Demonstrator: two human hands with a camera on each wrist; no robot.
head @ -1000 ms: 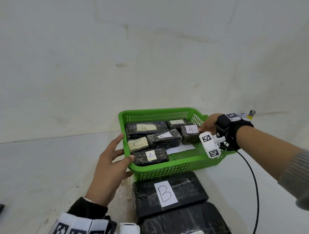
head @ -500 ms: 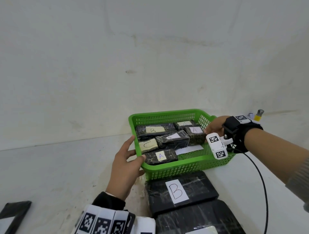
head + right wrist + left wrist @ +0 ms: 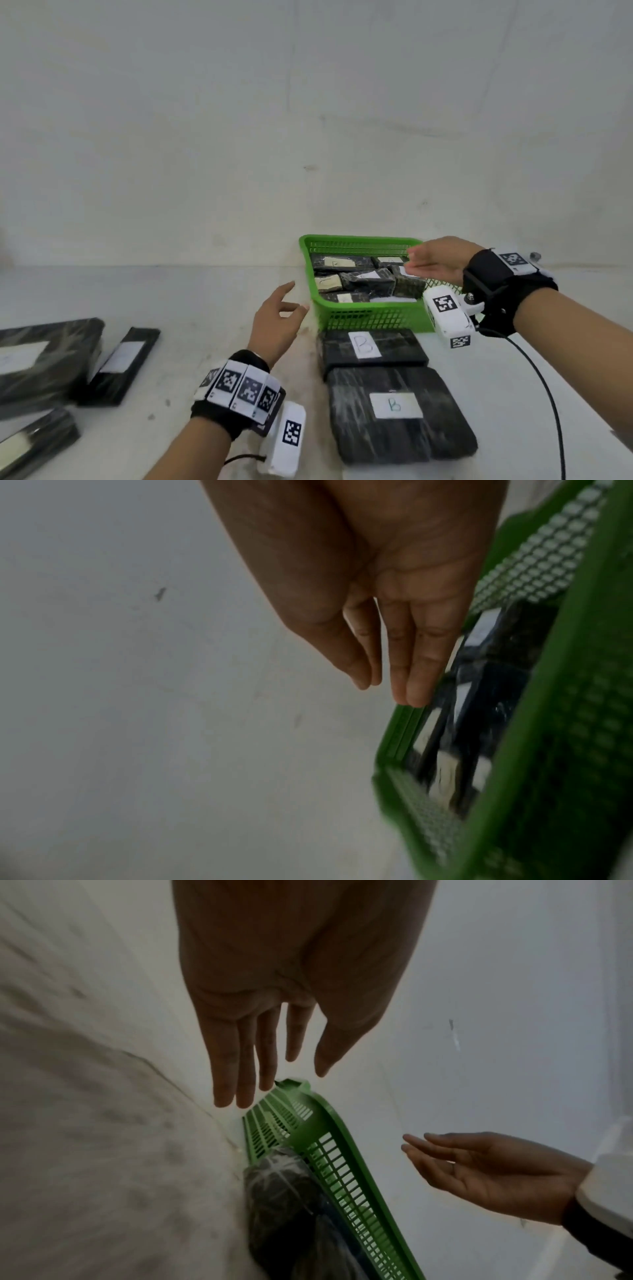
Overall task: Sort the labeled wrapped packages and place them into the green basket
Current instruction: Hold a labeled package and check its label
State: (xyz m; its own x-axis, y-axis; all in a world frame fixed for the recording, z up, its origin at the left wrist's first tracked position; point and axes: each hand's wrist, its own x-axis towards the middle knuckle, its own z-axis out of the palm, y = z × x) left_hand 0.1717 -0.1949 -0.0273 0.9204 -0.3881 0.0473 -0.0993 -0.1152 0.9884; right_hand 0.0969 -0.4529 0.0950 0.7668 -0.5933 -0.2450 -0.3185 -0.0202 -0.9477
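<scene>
The green basket stands on the white surface against the wall and holds several small dark wrapped packages with paper labels. My left hand hovers just left of the basket's near-left corner, fingers straight, holding nothing and apart from the rim. My right hand floats above the basket's right side, fingers extended and empty. In front of the basket lie two large flat black packages labeled B.
At the left lie more black wrapped packages, a slim one beside them and another at the bottom-left corner. A black cable runs from my right wrist across the surface. The wall rises right behind the basket.
My left hand has let go of the basket's near-left corner and drawn back. My right hand has lifted off the basket's right side. The view has swung left, showing more packages.
</scene>
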